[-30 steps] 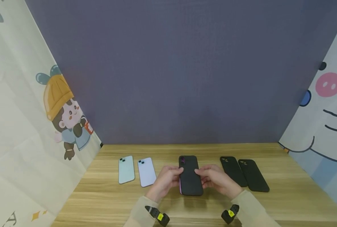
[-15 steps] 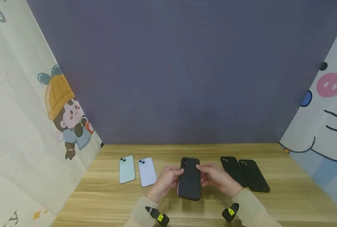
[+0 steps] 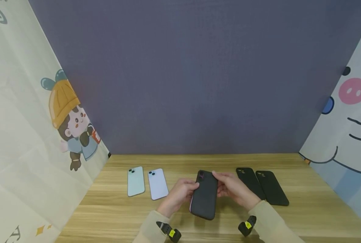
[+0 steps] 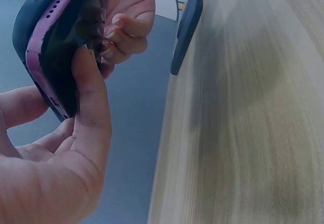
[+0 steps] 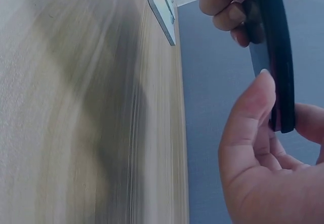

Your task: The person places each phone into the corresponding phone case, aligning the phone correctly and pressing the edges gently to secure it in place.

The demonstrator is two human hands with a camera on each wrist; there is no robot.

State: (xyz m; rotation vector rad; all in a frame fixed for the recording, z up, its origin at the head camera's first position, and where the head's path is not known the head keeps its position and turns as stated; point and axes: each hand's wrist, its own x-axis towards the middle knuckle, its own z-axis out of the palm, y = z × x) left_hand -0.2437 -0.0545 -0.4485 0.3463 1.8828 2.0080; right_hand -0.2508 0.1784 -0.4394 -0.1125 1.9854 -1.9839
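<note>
Above the table, both hands hold a purple smartphone (image 4: 34,54) with a black phone case (image 3: 204,199) over its back. The purple frame shows bare along the phone's left side, outside the case lip, and its dark screen faces down. My left hand (image 3: 180,194) grips the left edge, thumb on the case and fingers under the screen. At the upper right corner, my right hand (image 3: 233,189) pinches the case and phone, thumb on the back. In the right wrist view the case's edge (image 5: 284,57) appears seated along that side.
A mint-green phone (image 3: 136,181) and a lilac phone (image 3: 157,184) lie at left on the wooden table (image 3: 107,216). Two more black cases (image 3: 249,182) lie side by side at right, close to the right forearm. A dark panel (image 3: 198,84) stands behind.
The cased phone has tipped, its lower end coming nearer and swinging slightly left. My right hand has moved up its edge to the top corner, while the left hand keeps its hold.
</note>
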